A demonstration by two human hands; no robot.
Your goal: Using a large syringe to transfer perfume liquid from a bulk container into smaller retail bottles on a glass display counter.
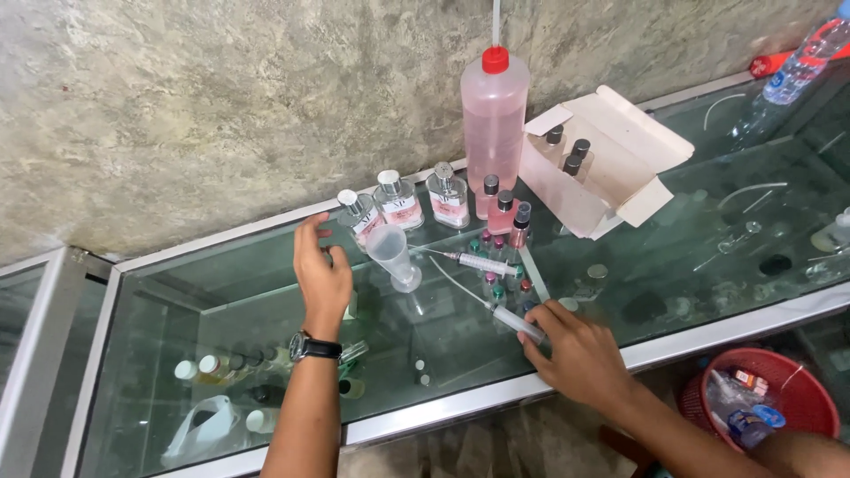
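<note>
— Glass counter [266, 292] fills the view, a long display case with a metal frame, set against a rough grey wall. What's biggest on top?

— Tall plastic squeeze bottle [494, 119] of pink liquid with a red cap, standing upright at the back. Just right of it, an open cardboard box [611, 168] with a few dark-capped vials inside.

— And off the counter?

— Red basket [766, 398] on the floor at lower right, with scraps in it.

— Now the hands!

— Left hand [323, 274], watch on the wrist, is raised over the glass with fingers spread and loosely curled, gripping nothing. It's just beside a clear plastic measuring cup [391, 255] and near the row of square perfume bottles [403, 202] along the wall.

— Right hand?

— Right hand [575, 350] rests low on the glass near the front edge, fingers pressed down and pinching the barrel of a syringe [505, 314], whose long needle points up-left towards the cup. It lies flat on the glass.

— Anything smaller?

— A second syringe [478, 262] lies untouched just behind, beside small pink vials [505, 212]
</note>
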